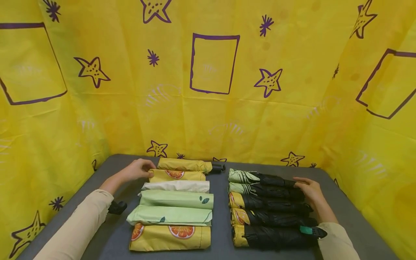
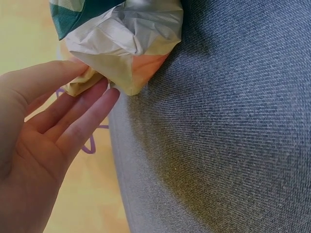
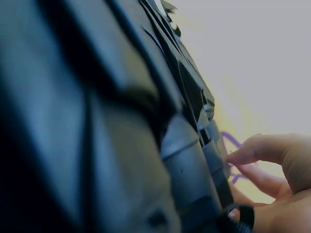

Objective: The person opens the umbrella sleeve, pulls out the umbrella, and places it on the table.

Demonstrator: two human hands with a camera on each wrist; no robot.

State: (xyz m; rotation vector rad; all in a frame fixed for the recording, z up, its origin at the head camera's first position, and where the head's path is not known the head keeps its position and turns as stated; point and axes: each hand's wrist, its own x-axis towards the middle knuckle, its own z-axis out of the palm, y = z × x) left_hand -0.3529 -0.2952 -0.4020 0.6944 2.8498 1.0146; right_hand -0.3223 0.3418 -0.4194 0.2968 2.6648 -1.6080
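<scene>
On the left of the dark table lies a column of fabric umbrella sleeves. A yellow sleeve with orange-slice print (image 1: pixel 190 176) is second from the back; my left hand (image 1: pixel 138 169) pinches its left end, and the left wrist view shows yellow fabric (image 2: pixel 83 83) between thumb and fingers. Behind it lies a yellow folded umbrella (image 1: pixel 183 164) with a black handle. At the right, several black folded umbrellas with patterned ends lie side by side. My right hand (image 1: pixel 310 189) is at the handle end of the rearmost umbrella (image 1: pixel 273 180), fingertips gripping that end; the right wrist view partly hides this contact.
A white sleeve (image 1: pixel 185 186), two green sleeves (image 1: pixel 175 199) and another yellow sleeve (image 1: pixel 169 240) lie nearer. A black handle (image 1: pixel 117 207) shows beside the left forearm. A green strap (image 1: pixel 306 230) is on the nearest black umbrella. Yellow patterned cloth (image 1: pixel 208 122) surrounds the table (image 1: pixel 221 249).
</scene>
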